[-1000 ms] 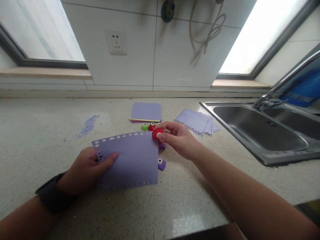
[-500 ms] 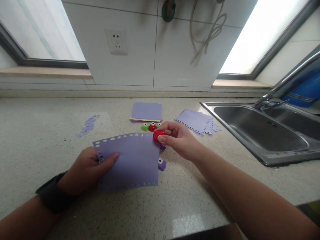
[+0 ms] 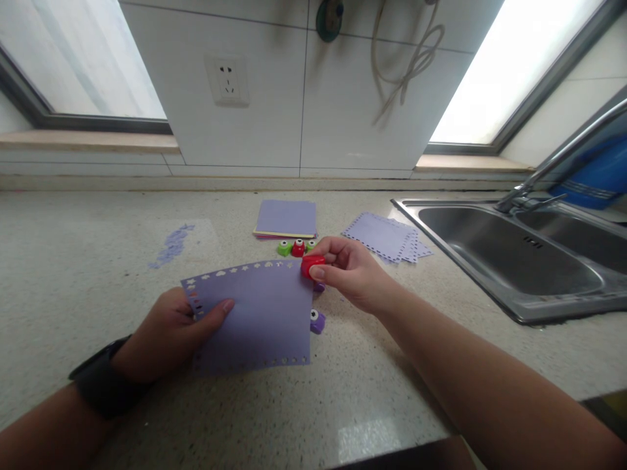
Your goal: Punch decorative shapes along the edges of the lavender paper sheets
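A purple sheet of paper (image 3: 264,313) is held above the counter, with small shaped holes along its top, left and bottom edges. My left hand (image 3: 181,329) grips its left side, thumb on top and fingers underneath. At the top right corner my right hand (image 3: 350,271) pinches a red craft punch (image 3: 312,266), which sits over the paper's edge. Just behind stand a green punch (image 3: 284,248), another red punch (image 3: 298,247) and a second green one (image 3: 311,245), partly hidden. A purple punch (image 3: 317,320) shows beyond the sheet's right edge; another purple one is mostly covered.
A stack of coloured paper (image 3: 287,219) lies at the back. Several sheets with punched edges (image 3: 382,236) are fanned out to its right, near the steel sink (image 3: 509,307). Purple paper bits (image 3: 172,247) lie in a pile on the left of the counter (image 3: 88,261).
Hardly anything differs. The red punch and my right hand have shifted very slightly at the paper's corner; my left hand keeps its hold.
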`<action>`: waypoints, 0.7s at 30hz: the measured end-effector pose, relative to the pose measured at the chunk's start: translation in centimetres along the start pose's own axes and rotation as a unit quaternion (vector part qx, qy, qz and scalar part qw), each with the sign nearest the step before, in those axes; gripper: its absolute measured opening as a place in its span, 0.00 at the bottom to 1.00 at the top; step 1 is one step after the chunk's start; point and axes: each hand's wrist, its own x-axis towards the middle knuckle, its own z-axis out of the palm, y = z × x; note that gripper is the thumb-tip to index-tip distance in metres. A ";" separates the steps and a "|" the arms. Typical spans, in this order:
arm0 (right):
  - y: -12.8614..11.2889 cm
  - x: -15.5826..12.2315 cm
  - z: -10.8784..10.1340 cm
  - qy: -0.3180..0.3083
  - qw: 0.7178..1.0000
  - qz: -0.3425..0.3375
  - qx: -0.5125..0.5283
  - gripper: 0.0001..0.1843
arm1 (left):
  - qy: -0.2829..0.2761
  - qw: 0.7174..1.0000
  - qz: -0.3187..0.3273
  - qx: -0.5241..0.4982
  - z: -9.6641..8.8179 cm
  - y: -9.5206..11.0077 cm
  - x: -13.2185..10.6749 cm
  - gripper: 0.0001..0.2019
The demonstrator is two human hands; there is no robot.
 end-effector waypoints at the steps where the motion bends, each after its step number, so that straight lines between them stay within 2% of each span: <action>1: 0.0 0.0 0.0 0.001 1.000 -0.001 0.001 0.13 | -0.009 1.000 0.003 -0.006 0.0 0.0 0.0 0.16; 7: -0.1 -0.2 0.3 0.022 1.000 0.002 0.000 0.15 | -0.016 1.000 0.014 -0.015 0.0 0.2 0.0 0.12; 16: 0.3 -0.1 0.7 0.063 0.998 0.005 0.004 0.17 | -0.022 1.000 0.008 -0.017 -0.1 0.8 0.1 0.14; 21: 0.4 0.0 0.6 0.058 0.998 0.016 -0.003 0.17 | -0.007 1.000 0.001 -0.007 -0.1 0.8 0.1 0.13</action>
